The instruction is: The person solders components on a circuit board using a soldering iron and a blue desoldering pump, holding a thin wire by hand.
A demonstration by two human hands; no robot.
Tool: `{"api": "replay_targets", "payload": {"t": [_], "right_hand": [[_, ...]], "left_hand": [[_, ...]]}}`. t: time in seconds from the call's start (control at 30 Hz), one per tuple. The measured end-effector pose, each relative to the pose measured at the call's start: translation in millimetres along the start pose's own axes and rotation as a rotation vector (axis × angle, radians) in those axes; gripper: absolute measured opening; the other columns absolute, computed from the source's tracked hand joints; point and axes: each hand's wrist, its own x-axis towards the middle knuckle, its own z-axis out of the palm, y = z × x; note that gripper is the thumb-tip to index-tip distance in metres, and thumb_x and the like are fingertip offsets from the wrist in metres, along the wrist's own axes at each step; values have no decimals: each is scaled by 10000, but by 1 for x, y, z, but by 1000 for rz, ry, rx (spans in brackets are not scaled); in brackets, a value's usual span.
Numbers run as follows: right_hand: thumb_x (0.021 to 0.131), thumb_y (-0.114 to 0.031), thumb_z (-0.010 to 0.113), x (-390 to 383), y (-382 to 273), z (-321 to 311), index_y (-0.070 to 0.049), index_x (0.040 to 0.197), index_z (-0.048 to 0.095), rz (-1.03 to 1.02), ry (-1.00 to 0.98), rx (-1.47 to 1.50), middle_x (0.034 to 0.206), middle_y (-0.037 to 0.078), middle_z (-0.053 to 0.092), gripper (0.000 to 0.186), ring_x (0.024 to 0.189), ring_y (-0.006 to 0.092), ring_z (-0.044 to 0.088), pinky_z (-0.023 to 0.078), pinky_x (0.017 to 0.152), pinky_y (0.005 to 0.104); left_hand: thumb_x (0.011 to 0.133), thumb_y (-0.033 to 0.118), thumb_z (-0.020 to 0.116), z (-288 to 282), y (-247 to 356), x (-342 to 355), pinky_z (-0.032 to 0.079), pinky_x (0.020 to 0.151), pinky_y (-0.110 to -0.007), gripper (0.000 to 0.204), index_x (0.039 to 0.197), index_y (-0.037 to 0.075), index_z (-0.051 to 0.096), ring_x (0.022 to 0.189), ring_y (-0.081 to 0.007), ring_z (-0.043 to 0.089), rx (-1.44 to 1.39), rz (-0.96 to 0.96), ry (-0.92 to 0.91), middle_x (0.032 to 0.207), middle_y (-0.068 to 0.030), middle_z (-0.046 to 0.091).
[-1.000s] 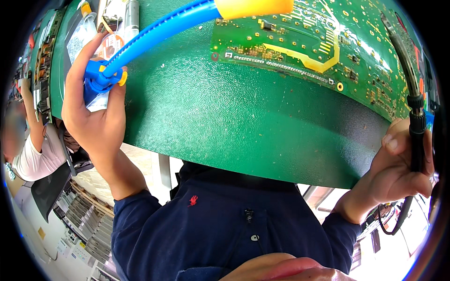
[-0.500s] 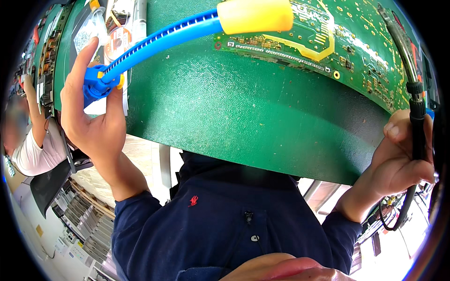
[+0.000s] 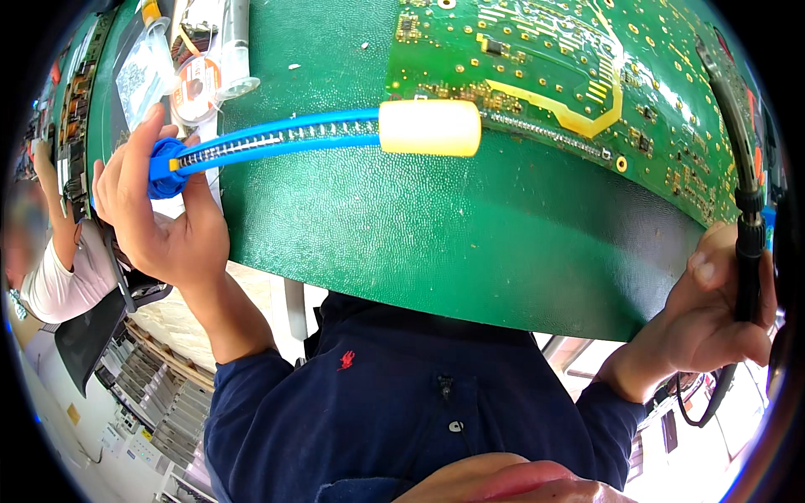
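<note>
Item: desoldering pump (image 3: 335, 134), blue barrel, yellow tip, clasped at its plunger end by the left hand (image 3: 163, 222); tip lies at 12 o'clock, touching the circuit board (image 3: 587, 75)'s edge. Soldering iron (image 3: 746, 243) is gripped by the right hand (image 3: 713, 314) at 3 o'clock. Step judged: desoldering under way; the iron's tip must be brought to the joint.

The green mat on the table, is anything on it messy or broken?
Nothing looks broken. The green mat has a few tiny pale crumbs near its top edge. The circuit board lies flat, and the left hand holds the blue tool across the mat.
</note>
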Motion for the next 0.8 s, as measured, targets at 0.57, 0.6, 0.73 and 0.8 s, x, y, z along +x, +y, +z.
{"api": "replay_targets", "payload": {"t": [0.57,0.6,0.73,0.8], "right_hand": [[898,-632,292,0,1,0,-37,1298,476,-87,-133,-4,697,61,527,740,630,153,444,303,560,277],[896,-632,298,-1,1,0,-27,1295,475,-73,-125,7,703,69,531,746,637,159,452,315,563,278],[875,-658,310,1,-1,-2,19,1271,476,-40,-73,-5,708,110,555,801,647,187,503,377,565,278],[856,-686,299,5,3,5,47,1251,475,-56,-26,-55,693,130,574,852,631,198,540,414,561,276]], "left_hand": [[665,-11,699,4,2,1,355,947,-407,392,1041,83,647,883,-197,601,-15,28,-2,910,-28,680],[658,-14,695,5,1,0,355,946,-405,401,1044,84,648,881,-199,599,-25,30,-8,902,-27,677],[625,-42,660,2,1,2,349,951,-397,456,1063,84,651,865,-209,594,-65,49,24,863,-27,663],[607,-40,661,-1,4,-1,365,943,-413,486,1077,82,646,850,-220,595,-119,36,85,866,-39,661]]}}
